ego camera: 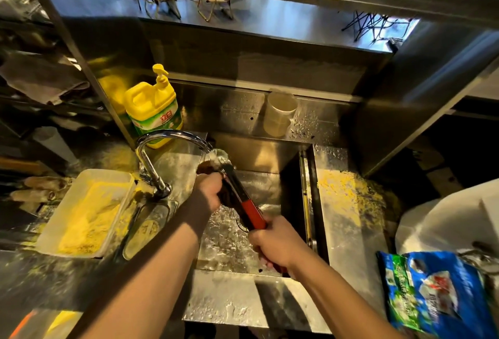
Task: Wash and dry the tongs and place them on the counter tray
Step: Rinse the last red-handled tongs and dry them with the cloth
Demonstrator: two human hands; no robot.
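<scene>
The tongs, dark metal with red handle grips, slant over the steel sink. Their tip sits under the chrome faucet's spout, where water runs onto it. My right hand is shut around the red handle end at the lower right. My left hand grips the upper part of the tongs near the tip, just below the water stream. A white tray dusted with yellow crumbs lies on the counter left of the faucet.
A yellow dish-soap pump bottle stands behind the faucet. A translucent cup sits at the back of the sink. Yellow crumbs cover the counter right of the sink. A blue-green bag and a white container lie at the right.
</scene>
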